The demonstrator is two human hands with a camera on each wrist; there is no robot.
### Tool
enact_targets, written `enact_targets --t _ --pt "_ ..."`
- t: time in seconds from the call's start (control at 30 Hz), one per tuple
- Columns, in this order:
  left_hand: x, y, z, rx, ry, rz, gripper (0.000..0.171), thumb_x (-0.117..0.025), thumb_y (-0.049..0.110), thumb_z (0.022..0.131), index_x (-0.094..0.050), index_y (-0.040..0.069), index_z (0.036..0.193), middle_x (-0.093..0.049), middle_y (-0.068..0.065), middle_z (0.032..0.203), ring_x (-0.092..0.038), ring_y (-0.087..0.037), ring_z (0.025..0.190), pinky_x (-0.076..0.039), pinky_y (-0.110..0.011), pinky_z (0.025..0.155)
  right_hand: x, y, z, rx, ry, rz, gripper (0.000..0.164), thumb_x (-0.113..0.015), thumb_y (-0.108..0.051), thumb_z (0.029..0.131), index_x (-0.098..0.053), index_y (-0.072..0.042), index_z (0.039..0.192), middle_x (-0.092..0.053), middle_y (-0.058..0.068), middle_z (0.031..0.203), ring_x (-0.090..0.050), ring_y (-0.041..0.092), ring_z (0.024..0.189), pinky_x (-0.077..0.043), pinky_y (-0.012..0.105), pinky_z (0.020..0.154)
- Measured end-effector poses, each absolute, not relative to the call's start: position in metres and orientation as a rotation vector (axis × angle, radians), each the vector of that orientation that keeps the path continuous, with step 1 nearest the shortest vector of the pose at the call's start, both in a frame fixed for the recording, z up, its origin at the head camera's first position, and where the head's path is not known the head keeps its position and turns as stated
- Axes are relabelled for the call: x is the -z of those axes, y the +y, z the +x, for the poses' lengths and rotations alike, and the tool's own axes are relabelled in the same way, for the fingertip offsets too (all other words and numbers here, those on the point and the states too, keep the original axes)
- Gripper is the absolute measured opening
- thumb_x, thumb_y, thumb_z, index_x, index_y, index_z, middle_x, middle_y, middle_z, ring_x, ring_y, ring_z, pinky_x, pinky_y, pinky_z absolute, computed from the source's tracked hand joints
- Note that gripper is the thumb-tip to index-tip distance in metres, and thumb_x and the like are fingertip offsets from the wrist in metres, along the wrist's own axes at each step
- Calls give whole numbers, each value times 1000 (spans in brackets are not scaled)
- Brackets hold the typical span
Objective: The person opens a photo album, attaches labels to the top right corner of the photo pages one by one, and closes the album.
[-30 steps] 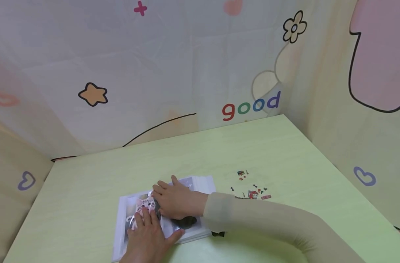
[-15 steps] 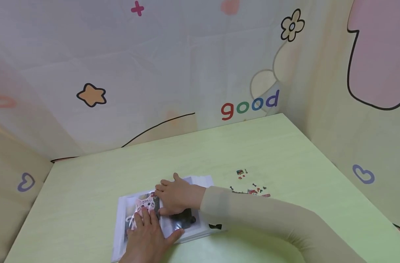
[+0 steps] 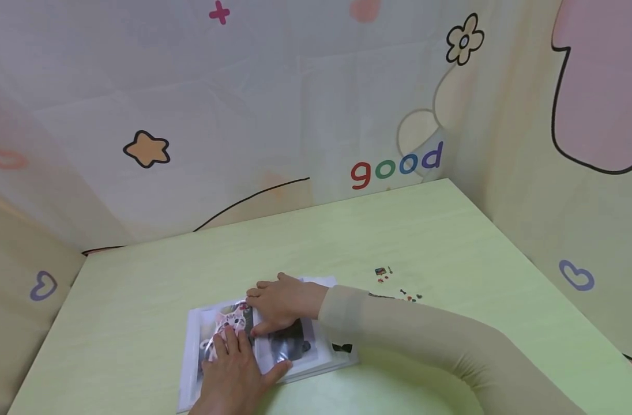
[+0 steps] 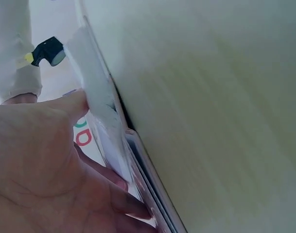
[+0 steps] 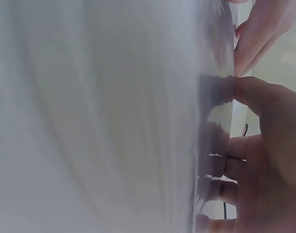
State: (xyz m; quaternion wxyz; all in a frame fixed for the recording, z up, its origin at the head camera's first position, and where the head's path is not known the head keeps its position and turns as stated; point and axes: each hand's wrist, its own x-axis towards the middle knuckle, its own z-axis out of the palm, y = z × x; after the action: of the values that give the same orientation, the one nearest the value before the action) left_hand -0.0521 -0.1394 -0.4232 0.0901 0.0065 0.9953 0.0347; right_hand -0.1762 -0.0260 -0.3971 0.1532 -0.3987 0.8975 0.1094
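Note:
An open album (image 3: 323,358) with glossy clear sleeves lies on the table. A pink-and-white cat picture (image 3: 226,319) shows on its left page, and a dark picture (image 3: 291,341) on its right page. My left hand (image 3: 234,369) rests on the left page with spread fingers, its thumb reaching the right page. Just above it, my right hand (image 3: 279,302) presses on the right page near the fold, fingers extended and partly covering the dark picture. In the right wrist view, the fingertips of the right hand (image 5: 271,160) touch the shiny page surface.
Small colourful cut-out pieces (image 3: 380,271) lie right of the album, some hidden behind the right sleeve (image 3: 409,323). A black bow-shaped piece (image 3: 342,348) shows at the album's right edge. A printed curtain (image 3: 243,115) stands behind the table (image 3: 155,282).
My right hand has slid slightly up and right over the page, uncovering more of both pictures. The right sleeve now hides more of the small pieces. My left hand stays in place.

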Motion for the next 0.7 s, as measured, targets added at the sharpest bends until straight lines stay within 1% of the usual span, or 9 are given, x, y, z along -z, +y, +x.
enact_targets --t 0.17,0.4,0.57,0.7 --pt "425 -140 -52 -73 2989 45 123 -57 84 82 -41 -21 144 -35 -45 150 -35 -61 138 -43 -74 96 394 -25 -177 -294 2568 -1148 78 -49 -71 98 -40 -26 160 -35 -12 165 -31 12 152 -30 49 120" --pt "420 -141 -53 -98 3014 71 124 -62 84 79 -43 -22 140 -40 -45 144 -41 -60 133 -48 -73 89 396 -27 -179 -291 2577 -1148 81 -51 -72 96 -41 -22 159 -36 -8 165 -32 12 151 -32 48 119" --pt "416 -142 -55 -132 2993 58 124 -65 83 77 -42 -22 140 -41 -45 144 -41 -59 132 -48 -73 88 402 -27 -185 -233 2583 -1126 86 -52 -75 94 -41 -20 160 -34 -6 166 -30 13 152 -31 49 120" --pt "415 -142 -55 -131 2975 45 124 -65 84 77 -43 -21 140 -40 -44 145 -41 -58 133 -48 -73 89 405 -19 -189 -145 2598 -1129 86 -51 -73 96 -40 -17 160 -33 -3 167 -28 15 154 -29 49 121"
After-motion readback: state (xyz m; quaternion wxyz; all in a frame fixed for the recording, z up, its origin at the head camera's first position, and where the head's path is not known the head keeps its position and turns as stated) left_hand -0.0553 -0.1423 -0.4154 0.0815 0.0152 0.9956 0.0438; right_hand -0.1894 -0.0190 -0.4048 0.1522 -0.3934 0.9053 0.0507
